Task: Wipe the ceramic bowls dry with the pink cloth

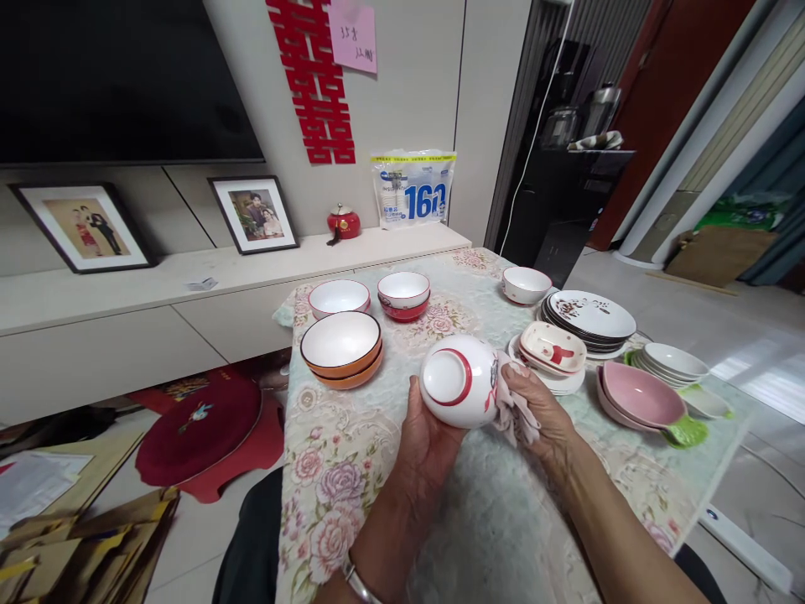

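A white bowl (462, 382) with a red ring round its foot is tipped on its side above the table, its base turned to the left. My left hand (428, 436) grips it from below, the thumb up near the foot. With my right hand (537, 403) I hold a pale pink cloth (516, 411) pressed against the bowl's right side, by a red and black pattern. The inside of the bowl faces away and is hidden.
Orange bowls (343, 373), red-rimmed bowls (403, 294) and another white bowl (526, 289) stand on the flowered tablecloth (340, 503). To the right are stacked plates (594, 317), snowman dishes (553, 346) and pink leaf-handled bowls (641, 394). A red stool (201, 428) stands left.
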A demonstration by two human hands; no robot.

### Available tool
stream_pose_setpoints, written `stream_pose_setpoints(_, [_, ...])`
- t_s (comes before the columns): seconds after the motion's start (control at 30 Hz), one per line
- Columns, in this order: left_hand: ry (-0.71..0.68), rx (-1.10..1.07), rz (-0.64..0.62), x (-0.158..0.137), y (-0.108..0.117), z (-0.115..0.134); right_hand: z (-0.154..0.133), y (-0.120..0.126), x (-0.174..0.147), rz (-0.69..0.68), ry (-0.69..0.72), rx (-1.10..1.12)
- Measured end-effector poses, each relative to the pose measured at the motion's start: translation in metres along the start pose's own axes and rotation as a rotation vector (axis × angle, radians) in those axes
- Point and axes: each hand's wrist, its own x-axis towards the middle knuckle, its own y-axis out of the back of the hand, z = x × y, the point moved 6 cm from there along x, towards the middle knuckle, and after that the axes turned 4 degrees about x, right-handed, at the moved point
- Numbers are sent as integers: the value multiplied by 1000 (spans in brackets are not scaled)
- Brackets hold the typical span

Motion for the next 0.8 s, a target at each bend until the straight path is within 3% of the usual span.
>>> stream_pose_setpoints(0.1, [-22,65,23,2,3,-1,-1,-6,-5,-6,17,-57])
stream_pose_setpoints(0.27, [-196,327,94,-2,10,12,-21,-14,-12,41,174,-179])
stream_pose_setpoints(0.47, [-224,387,87,-7,7,13,-25,-18,-15,93,384,-754])
stream_pose_setpoints(0.57, [-224,410,21,-8,1,10,-17,-30,-18,-11,524,-1113])
stream_pose_setpoints(0.67, [-270,414,-46,-10,-4,12,-5,-47,-23,-203,631,-1376])
stream_pose_setpoints(0.8, [-312,444,-3,-11,0,17,5,-60,-30,-470,543,-1585])
